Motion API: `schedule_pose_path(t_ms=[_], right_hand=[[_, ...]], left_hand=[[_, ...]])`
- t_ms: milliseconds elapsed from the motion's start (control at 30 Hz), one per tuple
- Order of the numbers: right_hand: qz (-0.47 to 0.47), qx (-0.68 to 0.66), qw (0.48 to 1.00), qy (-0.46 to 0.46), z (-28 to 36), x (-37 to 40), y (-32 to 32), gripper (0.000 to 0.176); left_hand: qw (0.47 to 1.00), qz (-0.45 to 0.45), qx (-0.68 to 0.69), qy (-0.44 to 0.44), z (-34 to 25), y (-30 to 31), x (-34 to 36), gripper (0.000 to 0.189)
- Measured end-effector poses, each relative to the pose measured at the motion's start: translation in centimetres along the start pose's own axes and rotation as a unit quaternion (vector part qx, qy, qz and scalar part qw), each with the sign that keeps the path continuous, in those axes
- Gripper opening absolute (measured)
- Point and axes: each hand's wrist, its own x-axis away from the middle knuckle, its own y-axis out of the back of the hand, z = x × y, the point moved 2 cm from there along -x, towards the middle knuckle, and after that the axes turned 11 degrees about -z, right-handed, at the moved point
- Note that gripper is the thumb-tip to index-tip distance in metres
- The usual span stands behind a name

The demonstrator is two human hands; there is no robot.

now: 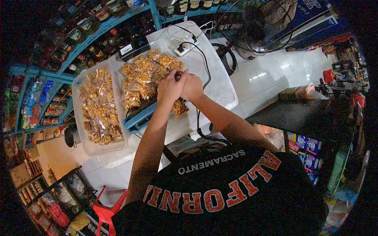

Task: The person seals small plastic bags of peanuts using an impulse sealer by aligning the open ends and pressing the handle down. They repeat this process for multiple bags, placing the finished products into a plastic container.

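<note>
1. Shop interior, shelves of bottles behind. The white counter (220,88) carries a heap of nut packets (147,74), a clear tray (98,148) of more at its left, and a blue sealer (138,118) at the near edge.
2. One packet (180,107) lies just under my wrists, by the sealer's end; my knuckles hide its top.
3. Risk: the black cord (204,70) from the power strip (183,49) runs just beside my right hand. An elbow swing could snag it and drag the sealer off.
4. Risk: the packet sits near the counter's edge, so a loose pinch could let it slide off.
5. Pose: both forearms reach forward and converge. My left hand (170,88) and right hand (191,87) touch, each grip clenched, fingertips curled inward. What they pinch is hidden.
</note>
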Motion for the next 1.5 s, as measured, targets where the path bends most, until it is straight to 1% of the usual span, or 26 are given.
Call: schedule_pose_path(t_ms=[33, 100, 133, 233, 300, 400, 533, 600, 633, 700, 800, 833, 900, 1000, 1133, 1200, 1333, 1400, 1433, 1500], right_hand=[[0.002, 0.001, 1.000, 0.000, 0.0, -0.1, 0.0, 0.024], [0.049, 0.042, 0.998, 0.006, 0.0, -0.2, -0.1, 0.025], [0.049, 0.043, 0.998, 0.007, 0.0, -0.2, 0.0, 0.025], [0.023, 0.044, 0.999, 0.003, 0.2, -0.2, 0.2, 0.027], [0.027, 0.041, 0.999, -0.001, 0.3, -0.1, 0.2, 0.027], [0.008, 0.005, 1.000, 0.006, 0.3, -0.1, 0.4, 0.029], [-0.022, 0.017, 1.000, 0.010, 0.2, -0.1, -0.1, 0.031], [0.028, 0.020, 0.999, -0.007, 0.0, -0.1, -0.1, 0.034], [0.028, 0.020, 0.999, -0.007, 0.1, -0.1, -0.1, 0.034], [-0.003, 0.015, 1.000, 0.014, 0.2, 0.0, 0.0, 0.033], [0.008, 0.005, 1.000, -0.009, -0.1, -0.1, -0.4, 0.030], [0.007, 0.007, 1.000, -0.007, -0.4, -0.1, -0.6, 0.030], [-0.021, 0.030, 0.999, 0.027, -0.3, 0.0, -0.7, 0.030], [-0.023, 0.024, 0.999, 0.035, -0.1, 0.0, -0.4, 0.028], [-0.005, 0.006, 1.000, 0.021, -0.2, -0.1, -0.5, 0.026], [-0.022, 0.027, 0.999, 0.024, -0.1, 0.0, -0.5, 0.026], [0.002, 0.022, 1.000, 0.008, -0.5, -0.1, -1.1, 0.027], [0.003, 0.031, 0.999, 0.032, -0.6, -0.1, -1.2, 0.030], [0.002, 0.032, 0.999, 0.033, -0.5, -0.1, -1.0, 0.030], [0.003, 0.018, 1.000, 0.010, -0.4, -0.1, -0.8, 0.033]], left_hand=[[1.000, 0.001, 0.001, 0.002, -0.1, 0.1, 0.0, 0.054], [1.000, 0.010, -0.029, 0.006, -0.1, 0.1, -0.1, 0.057], [1.000, 0.009, -0.027, 0.006, 0.1, 0.0, -0.2, 0.057], [0.999, -0.008, -0.035, -0.004, 0.4, -0.2, -0.4, 0.063], [0.999, -0.003, -0.047, 0.019, 0.3, -0.3, -0.3, 0.068], [0.999, 0.023, -0.028, 0.022, -0.3, 0.4, -0.1, 0.070], [0.999, 0.021, -0.017, 0.024, -0.4, 0.4, 0.1, 0.072], [0.998, -0.044, -0.041, -0.006, 0.1, -0.1, 0.0, 0.061], [0.998, -0.044, -0.041, -0.006, 0.2, -0.2, 0.0, 0.061], [0.998, -0.055, -0.043, -0.012, 0.4, -0.3, -0.1, 0.059], [0.997, -0.052, -0.063, -0.004, 0.5, -0.5, -0.3, 0.059], [0.997, -0.053, -0.061, -0.005, 0.4, -0.4, -0.3, 0.059], [0.998, -0.041, -0.052, -0.001, 0.2, -0.2, -0.1, 0.060], [0.997, -0.049, -0.061, 0.001, 0.2, -0.2, 0.0, 0.060], [0.997, -0.051, -0.054, 0.002, 0.2, -0.2, -0.1, 0.057], [0.998, -0.053, -0.040, -0.004, 0.3, -0.2, 0.0, 0.054], [0.999, -0.037, -0.001, -0.013, 0.4, -0.2, -0.2, 0.053], [0.998, -0.051, -0.045, 0.001, 0.0, 0.0, 0.1, 0.052], [0.998, -0.052, -0.045, 0.000, 0.0, 0.0, 0.1, 0.052], [0.998, -0.056, -0.042, 0.004, 0.0, 0.1, 0.2, 0.052]])
